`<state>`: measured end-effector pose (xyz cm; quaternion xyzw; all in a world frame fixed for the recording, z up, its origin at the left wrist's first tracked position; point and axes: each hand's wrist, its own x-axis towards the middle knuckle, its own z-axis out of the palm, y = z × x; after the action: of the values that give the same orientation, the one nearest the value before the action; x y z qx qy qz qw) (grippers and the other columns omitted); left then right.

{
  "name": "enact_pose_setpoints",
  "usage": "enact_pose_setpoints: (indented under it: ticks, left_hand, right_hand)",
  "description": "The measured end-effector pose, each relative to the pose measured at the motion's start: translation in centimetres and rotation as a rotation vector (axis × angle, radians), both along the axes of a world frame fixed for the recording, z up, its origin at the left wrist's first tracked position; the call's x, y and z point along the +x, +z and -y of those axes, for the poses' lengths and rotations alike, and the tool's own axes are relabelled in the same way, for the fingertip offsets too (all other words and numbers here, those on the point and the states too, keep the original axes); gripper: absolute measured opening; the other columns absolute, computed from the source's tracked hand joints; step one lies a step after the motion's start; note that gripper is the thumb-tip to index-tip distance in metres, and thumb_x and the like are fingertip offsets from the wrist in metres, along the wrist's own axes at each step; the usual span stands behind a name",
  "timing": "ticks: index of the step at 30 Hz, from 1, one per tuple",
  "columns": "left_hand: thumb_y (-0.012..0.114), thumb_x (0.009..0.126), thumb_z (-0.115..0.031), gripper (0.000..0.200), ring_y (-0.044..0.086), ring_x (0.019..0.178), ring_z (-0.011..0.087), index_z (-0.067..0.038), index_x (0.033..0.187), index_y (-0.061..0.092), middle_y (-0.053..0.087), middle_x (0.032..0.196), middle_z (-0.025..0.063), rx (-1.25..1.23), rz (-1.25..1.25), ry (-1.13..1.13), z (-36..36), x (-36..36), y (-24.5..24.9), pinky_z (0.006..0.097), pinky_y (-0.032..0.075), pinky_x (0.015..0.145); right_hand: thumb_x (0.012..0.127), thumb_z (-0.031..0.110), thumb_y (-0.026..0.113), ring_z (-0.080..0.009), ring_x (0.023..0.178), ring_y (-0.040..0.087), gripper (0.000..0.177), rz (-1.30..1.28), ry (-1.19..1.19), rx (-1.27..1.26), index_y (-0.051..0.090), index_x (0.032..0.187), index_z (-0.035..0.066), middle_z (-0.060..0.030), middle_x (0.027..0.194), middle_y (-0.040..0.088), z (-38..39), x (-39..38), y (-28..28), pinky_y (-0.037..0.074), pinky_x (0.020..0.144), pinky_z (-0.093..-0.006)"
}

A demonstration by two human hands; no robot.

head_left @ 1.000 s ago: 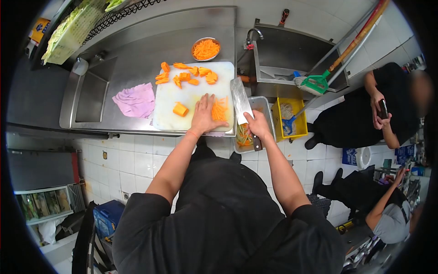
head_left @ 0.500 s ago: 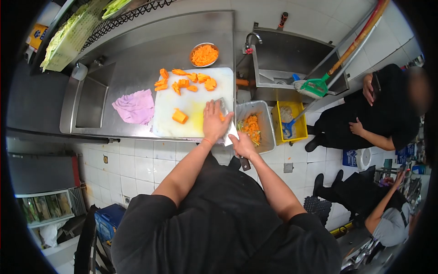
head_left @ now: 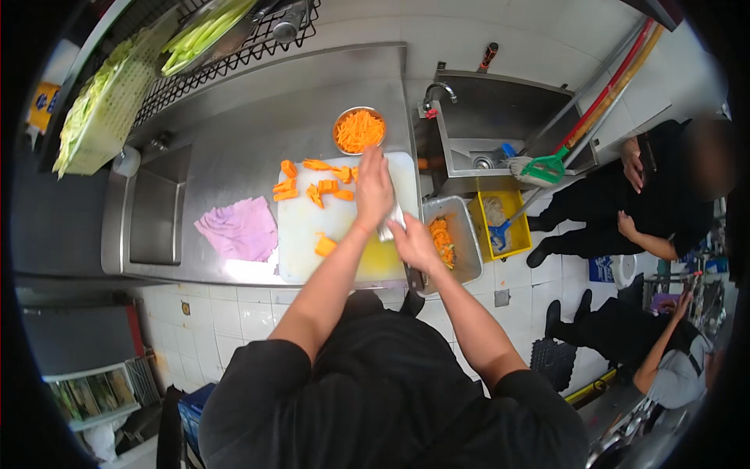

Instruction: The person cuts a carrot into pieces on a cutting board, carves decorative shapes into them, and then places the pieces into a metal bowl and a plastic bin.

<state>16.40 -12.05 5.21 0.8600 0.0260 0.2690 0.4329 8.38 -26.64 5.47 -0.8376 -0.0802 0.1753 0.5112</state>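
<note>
At the board's (head_left: 308,234) right edge, the left hand (head_left: 373,189) lies with fingers flat over the cleaver (head_left: 388,229), whose handle the right hand's (head_left: 414,244) fingers grip closed.

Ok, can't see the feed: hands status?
Left hand flat over cleaver blade, near carrot bowl. Right hand grips cleaver handle. Carrot chunks on board, left of hands.

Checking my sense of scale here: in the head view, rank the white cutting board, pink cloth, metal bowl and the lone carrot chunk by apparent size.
Largest to smallest:
white cutting board
pink cloth
metal bowl
lone carrot chunk
None look alike in size.
</note>
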Motion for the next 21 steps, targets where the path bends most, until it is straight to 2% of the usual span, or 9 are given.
enact_pose_setpoints:
  ticks: [1, 4, 5, 6, 8, 10, 13, 17, 21]
  left_hand:
    - [0.052, 0.112, -0.019, 0.041, 0.051, 0.145, 0.048, 0.01, 0.138, 0.064, 0.06, 0.149, 0.0322, -0.005, 0.015, -0.014, -1.5, 3.2, 0.1, 0.0506, 0.039, 0.124]
    - [0.053, 0.111, -0.021, 0.041, 0.053, 0.143, 0.0476, 0.009, 0.134, 0.067, 0.065, 0.144, 0.0298, -0.029, -0.051, -0.063, -6.3, 11.9, -2.0, 0.0505, 0.04, 0.123]
    - [0.054, 0.111, -0.023, 0.041, 0.055, 0.142, 0.0469, 0.008, 0.132, 0.068, 0.067, 0.142, 0.0279, -0.036, -0.137, -0.079, -7.7, 14.2, -2.9, 0.05, 0.04, 0.123]
    - [0.054, 0.111, -0.023, 0.041, 0.055, 0.142, 0.0469, 0.008, 0.132, 0.068, 0.067, 0.142, 0.0279, -0.043, -0.142, -0.099, -8.8, 15.7, -3.6, 0.05, 0.04, 0.123]
    - [0.056, 0.11, -0.027, 0.04, 0.057, 0.139, 0.0452, 0.004, 0.129, 0.072, 0.07, 0.139, 0.0233, 0.355, -0.167, -0.214, -10.1, 17.4, -5.3, 0.0507, 0.039, 0.124]
    - [0.056, 0.11, -0.03, 0.04, 0.058, 0.137, 0.0437, 0.002, 0.127, 0.073, 0.07, 0.137, 0.0225, 0.427, -0.129, -0.213, -9.9, 16.4, -4.0, 0.0498, 0.039, 0.124]
    - [0.052, 0.111, -0.041, 0.049, 0.054, 0.143, 0.0405, -0.001, 0.134, 0.069, 0.066, 0.143, 0.0212, 0.594, -0.08, -0.195, -9.8, 16.2, -2.9, 0.0508, 0.035, 0.126]
    - [0.038, 0.111, -0.061, 0.072, 0.033, 0.16, 0.0369, -0.008, 0.159, 0.05, 0.045, 0.168, 0.0177, 0.736, -0.199, -0.22, -10.2, 17.2, -6.6, 0.056, 0.023, 0.131]
    - [0.032, 0.111, -0.067, 0.078, 0.029, 0.162, 0.0368, -0.012, 0.165, 0.042, 0.038, 0.173, 0.0153, 0.759, -0.26, -0.251, -10.4, 16.7, -4.6, 0.0555, 0.017, 0.133]
  right_hand:
    - [0.109, 0.031, 0.063, -0.0469, 0.086, 0.074, 0.038, 0.0, -0.019, -0.007, 0.062, 0.107, -0.007, -0.0289, 0.088, 0.072, -1.1, 2.0, 1.5, 0.057, 0.077, -0.0518]
    - [0.109, 0.031, 0.064, -0.0244, 0.052, 0.067, 0.039, -0.22, -0.125, 0.101, 0.057, 0.094, -0.004, -0.0161, 0.066, 0.063, -3.7, 5.8, 5.0, 0.053, 0.055, -0.0435]
    - [0.109, 0.031, 0.064, -0.0244, 0.052, 0.067, 0.039, -0.219, -0.146, 0.095, 0.057, 0.094, -0.004, -0.0161, 0.066, 0.063, -4.0, 6.0, 4.9, 0.053, 0.055, -0.0435]
    - [0.109, 0.031, 0.065, -0.0275, 0.053, 0.066, 0.039, -0.211, -0.158, 0.108, 0.056, 0.093, -0.004, -0.0181, 0.067, 0.063, -4.0, 5.5, 4.7, 0.052, 0.055, -0.045]
    - [0.109, 0.03, 0.065, -0.0306, 0.053, 0.066, 0.039, -0.221, -0.19, 0.113, 0.056, 0.092, -0.004, -0.0201, 0.069, 0.064, -3.5, 3.4, 3.5, 0.051, 0.055, -0.0465]
    - [0.107, 0.03, 0.066, -0.0399, 0.054, 0.062, 0.038, 0.212, -0.235, -0.121, 0.056, 0.092, -0.003, -0.0239, 0.069, 0.064, -2.0, -0.5, 1.6, 0.048, 0.055, -0.0501]
    - [0.106, 0.03, 0.068, -0.0487, 0.058, 0.06, 0.036, -0.048, -0.371, -0.147, 0.057, 0.093, -0.002, -0.0266, 0.069, 0.062, 0.0, -6.4, 2.2, 0.046, 0.056, -0.0533]
    - [0.105, 0.025, 0.068, -0.0491, 0.067, 0.067, 0.032, -0.012, -0.439, -0.302, 0.058, 0.09, -0.001, -0.0254, 0.07, 0.066, 0.7, -11.6, 2.8, 0.052, 0.061, -0.0541]
    - [0.106, 0.021, 0.066, -0.0477, 0.069, 0.069, 0.025, 0.233, -0.413, -0.335, 0.059, 0.093, 0.0, -0.025, 0.077, 0.07, 0.0, -14.3, 1.4, 0.053, 0.063, -0.0558]
